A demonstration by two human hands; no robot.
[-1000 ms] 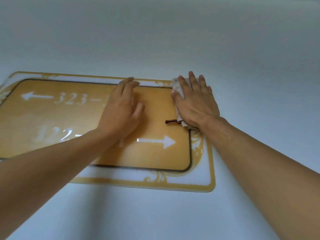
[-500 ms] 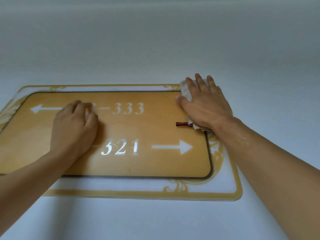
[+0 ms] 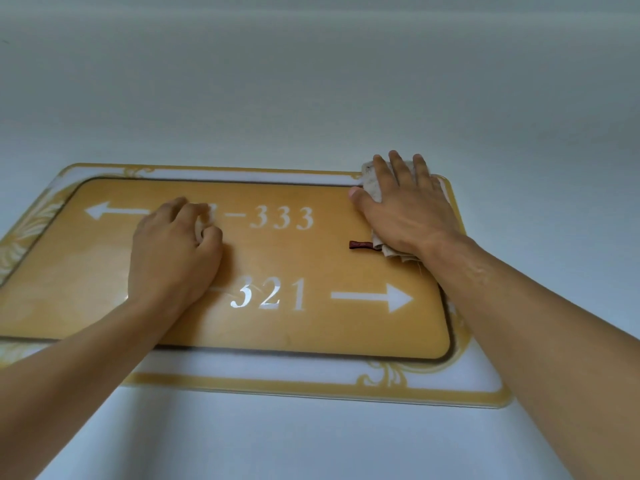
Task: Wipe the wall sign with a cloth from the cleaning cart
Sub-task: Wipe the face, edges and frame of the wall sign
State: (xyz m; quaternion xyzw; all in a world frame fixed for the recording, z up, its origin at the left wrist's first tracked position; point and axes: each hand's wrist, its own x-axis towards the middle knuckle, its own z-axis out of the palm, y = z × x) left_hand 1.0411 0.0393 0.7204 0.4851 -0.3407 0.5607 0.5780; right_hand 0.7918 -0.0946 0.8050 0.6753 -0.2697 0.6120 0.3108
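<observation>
**Right hand flat on the cloth at the sign's far right corner**

My right grip (image 3: 405,209) is spread wide, fingers straight and palm down, pressing a pale beige cloth (image 3: 372,183) flat against the wall sign (image 3: 311,258). Nothing is pinched; the cloth is simply pinned under my palm. It shows past my fingertips at the far edge and bunches out beneath the heel of my hand, where a small dark red tag (image 3: 360,245) sticks out to the left.

My left grip (image 3: 173,251) rests on the left half of the sign with its fingers curled loosely under, knuckles up, holding nothing that I can see. It covers part of the top row of numbers.

The sign is a wide amber panel with rounded corners, set in a white border with gold scrollwork, mounted on a plain pale wall (image 3: 311,81). White lettering reads "333" with a left-pointing arrow on the far row, and "321" with a right-pointing arrow on the near row. The cloth lies over the panel's far right corner and the border there.
</observation>
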